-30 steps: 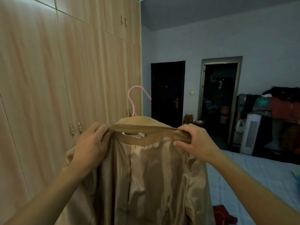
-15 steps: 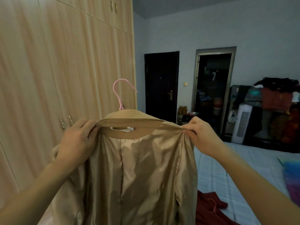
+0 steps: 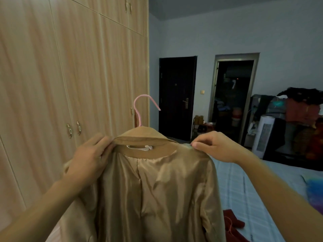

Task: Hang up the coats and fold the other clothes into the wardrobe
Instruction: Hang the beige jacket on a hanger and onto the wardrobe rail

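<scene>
A tan coat point(image 3: 157, 189) with a shiny lining hangs in front of me on a pink hanger point(image 3: 139, 109), whose hook sticks up above the collar. My left hand point(image 3: 89, 158) grips the coat's left shoulder beside the collar. My right hand point(image 3: 215, 147) pinches the right shoulder of the coat with thumb and fingertips. The wooden wardrobe point(image 3: 70, 75) fills the left side, its doors closed. A red garment point(image 3: 232, 224) lies on the bed at the lower right.
The bed point(image 3: 253, 189) with a pale checked cover runs along the right. A white appliance point(image 3: 264, 135) and a rack piled with clothes point(image 3: 300, 109) stand at the far right. A dark door point(image 3: 176, 96) and an open doorway point(image 3: 232, 96) are in the back wall.
My right hand has slid outward along the coat, from the collar to the right shoulder, and now pinches it. The coat's front has spread wider. My view has shifted.
</scene>
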Tool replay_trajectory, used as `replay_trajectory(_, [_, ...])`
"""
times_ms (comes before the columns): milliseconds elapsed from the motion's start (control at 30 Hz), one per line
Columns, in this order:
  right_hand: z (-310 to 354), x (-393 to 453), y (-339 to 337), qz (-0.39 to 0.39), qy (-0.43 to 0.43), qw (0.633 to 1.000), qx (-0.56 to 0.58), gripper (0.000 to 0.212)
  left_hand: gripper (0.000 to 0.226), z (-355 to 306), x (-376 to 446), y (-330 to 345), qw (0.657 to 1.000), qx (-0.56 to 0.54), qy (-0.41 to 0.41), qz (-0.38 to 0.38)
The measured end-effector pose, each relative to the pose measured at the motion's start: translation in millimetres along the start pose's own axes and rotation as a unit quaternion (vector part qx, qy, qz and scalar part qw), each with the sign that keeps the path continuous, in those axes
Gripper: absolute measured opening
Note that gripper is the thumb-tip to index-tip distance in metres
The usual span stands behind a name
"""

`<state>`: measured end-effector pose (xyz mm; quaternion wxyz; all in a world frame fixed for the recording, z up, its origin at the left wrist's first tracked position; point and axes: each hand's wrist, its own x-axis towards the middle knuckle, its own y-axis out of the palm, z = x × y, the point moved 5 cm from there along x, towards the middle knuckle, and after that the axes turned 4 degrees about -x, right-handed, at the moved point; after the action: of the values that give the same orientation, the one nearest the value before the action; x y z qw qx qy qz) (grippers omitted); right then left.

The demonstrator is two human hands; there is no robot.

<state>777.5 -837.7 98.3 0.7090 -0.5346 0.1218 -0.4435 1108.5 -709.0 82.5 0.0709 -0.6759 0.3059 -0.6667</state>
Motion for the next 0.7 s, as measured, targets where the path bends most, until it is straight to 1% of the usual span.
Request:
replay_trajectory(67, [12.5, -1.2, -2.6, -0.076, -0.029, 0.995, 0.05, 0.021, 0.037, -2.4, -3.1, 2.7, 1.0, -0.012, -0.004, 0.002])
replay_trajectory(100, [20.9, -1.1, -0.6, -0.097, -0.047, 0.992, 0.072, 0.027, 0.037, -4.1, -3.4, 3.8, 1.0, -0.017, -0.005, 0.0])
replay_trajectory(167, [38.4, 1.7, 10.5, -0.095, -0.078, 0.99, 0.065, 0.034, 0.037, -8.5, -2.8, 6.0, 1.0, -0.016, -0.004, -0.001])
replay_trajectory(200, [45.7, 3.7, 17.3, -0.091, -0.091, 0.991, 0.04, 0.031, 0.037, -11.5, -2.5, 7.0, 1.0, -0.015, -0.001, 0.0])
replay_trajectory(233, [51.8, 5.1, 22.8, -0.096, -0.105, 0.99, 0.016, 0.023, 0.036, -15.0, -2.6, 7.4, 1.0, -0.016, 0.003, 0.0])
replay_trajectory(267, [56.3, 6.1, 26.2, -0.108, -0.118, 0.987, 0.006, 0.013, 0.035, -17.7, -2.8, 7.4, 1.0, -0.017, 0.005, 0.001])
replay_trajectory(300, [59.7, 5.9, 28.2, -0.128, -0.129, 0.983, 0.007, 0.008, 0.033, -19.4, -3.3, 6.7, 1.0, -0.02, 0.002, 0.003])
replay_trajectory(433, [65.7, 0.7, 32.0, -0.219, -0.155, 0.963, 0.01, 0.01, 0.03, -20.8, -3.2, 1.1, 0.999, -0.046, -0.001, 0.018])
replay_trajectory(500, [66.6, -1.6, 31.3, -0.249, -0.161, 0.955, 0.009, 0.01, 0.026, -20.4, -1.6, -2.6, 0.998, -0.051, 0.004, 0.04])
replay_trajectory(567, [63.9, -2.8, 28.7, -0.27, -0.161, 0.949, 0.004, 0.01, 0.026, -16.8, -1.1, -8.9, 0.997, -0.042, 0.0, 0.064])
replay_trajectory(633, [59.0, -3.6, 26.7, -0.275, -0.153, 0.949, -0.001, 0.01, 0.035, -6.9, -4.0, -17.7, 0.996, -0.031, -0.017, 0.085])
replay_trajectory(667, [56.4, -4.2, 26.3, -0.276, -0.149, 0.95, -0.003, 0.01, 0.038, 0.2, -6.4, -22.6, 0.994, -0.028, -0.033, 0.101])
replay_trajectory(700, [54.6, -4.5, 26.6, -0.275, -0.147, 0.95, -0.004, 0.009, 0.035, 8.6, -9.5, -27.0, 0.99, -0.029, -0.058, 0.122])
